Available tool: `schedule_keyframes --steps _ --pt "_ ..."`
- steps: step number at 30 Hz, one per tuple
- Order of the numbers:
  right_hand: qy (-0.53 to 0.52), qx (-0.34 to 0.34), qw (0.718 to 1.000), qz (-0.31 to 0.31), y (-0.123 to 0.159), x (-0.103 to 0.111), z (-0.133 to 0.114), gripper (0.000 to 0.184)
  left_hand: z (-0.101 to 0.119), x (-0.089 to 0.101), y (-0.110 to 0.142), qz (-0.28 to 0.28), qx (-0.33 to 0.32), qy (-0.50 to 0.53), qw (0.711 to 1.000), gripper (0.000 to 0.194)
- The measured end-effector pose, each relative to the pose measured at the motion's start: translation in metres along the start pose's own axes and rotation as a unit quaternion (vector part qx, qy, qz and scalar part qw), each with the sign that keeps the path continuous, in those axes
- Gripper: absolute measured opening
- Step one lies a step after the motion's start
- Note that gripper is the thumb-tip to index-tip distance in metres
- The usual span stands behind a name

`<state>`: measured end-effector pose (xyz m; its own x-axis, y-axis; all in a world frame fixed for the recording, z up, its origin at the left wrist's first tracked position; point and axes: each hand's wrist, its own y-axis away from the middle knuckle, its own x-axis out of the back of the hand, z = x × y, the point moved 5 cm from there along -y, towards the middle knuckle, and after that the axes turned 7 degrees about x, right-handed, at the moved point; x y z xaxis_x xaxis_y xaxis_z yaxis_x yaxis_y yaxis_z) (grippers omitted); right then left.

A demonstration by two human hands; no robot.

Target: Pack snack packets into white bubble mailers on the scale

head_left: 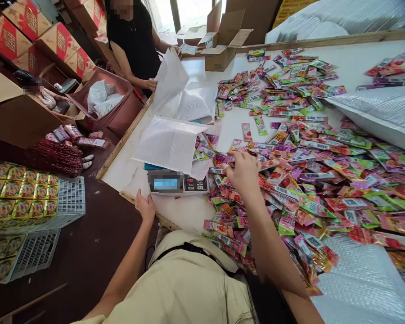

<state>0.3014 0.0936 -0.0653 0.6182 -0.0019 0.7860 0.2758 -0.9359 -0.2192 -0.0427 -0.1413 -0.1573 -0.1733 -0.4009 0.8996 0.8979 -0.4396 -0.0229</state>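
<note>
My right hand (245,173) is over the packets, thumb and forefinger curled around the end of a purple snack packet (222,158). Just left of it, several packets lie at the mouth of a white bubble mailer (167,141). This mailer rests on a digital scale (195,184), whose display is blurred out. At the table's near edge, my left hand (145,206) is empty, its fingers apart, close to the scale's front left corner. Loose snack packets (290,189) in pink, green and purple spread thickly to the right of the scale.
Across the table, a person in black (133,42) holds another white mailer (170,76). An open carton (219,56) stands at the back. More bubble mailers (367,279) lie on the right. Plastic crates (70,198) and a lined bin (116,112) stand left of the table.
</note>
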Motion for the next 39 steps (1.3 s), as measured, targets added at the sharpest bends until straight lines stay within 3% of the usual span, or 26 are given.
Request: schedule_keyframes --steps 4,9,14,19,24,31,39 --pt "-0.014 0.042 0.999 -0.023 -0.035 -0.031 -0.025 0.052 0.007 -0.003 0.004 0.006 -0.021 -0.024 0.999 0.057" --pt "-0.012 0.016 0.998 -0.053 -0.059 -0.055 -0.035 0.063 0.010 -0.005 0.004 -0.006 -0.017 -0.068 0.998 0.064" --pt "-0.066 0.019 0.995 -0.069 -0.060 -0.057 -0.037 0.043 0.014 -0.007 0.007 -0.013 -0.021 -0.122 0.992 0.063" --pt "-0.090 0.027 0.994 -0.060 -0.054 -0.042 -0.033 0.018 0.015 -0.008 0.007 -0.011 -0.027 -0.141 0.990 0.064" --pt "-0.121 0.010 0.992 -0.028 -0.033 -0.007 -0.018 0.004 0.015 -0.009 0.005 -0.010 -0.031 -0.150 0.988 0.060" --pt "-0.177 -0.113 0.976 0.055 0.028 0.041 0.030 0.019 0.014 -0.010 0.004 -0.005 -0.034 -0.155 0.987 0.059" --pt "-0.153 -0.128 0.979 0.049 0.048 0.053 0.044 0.025 0.019 -0.011 0.004 -0.007 -0.033 -0.169 0.985 0.056"
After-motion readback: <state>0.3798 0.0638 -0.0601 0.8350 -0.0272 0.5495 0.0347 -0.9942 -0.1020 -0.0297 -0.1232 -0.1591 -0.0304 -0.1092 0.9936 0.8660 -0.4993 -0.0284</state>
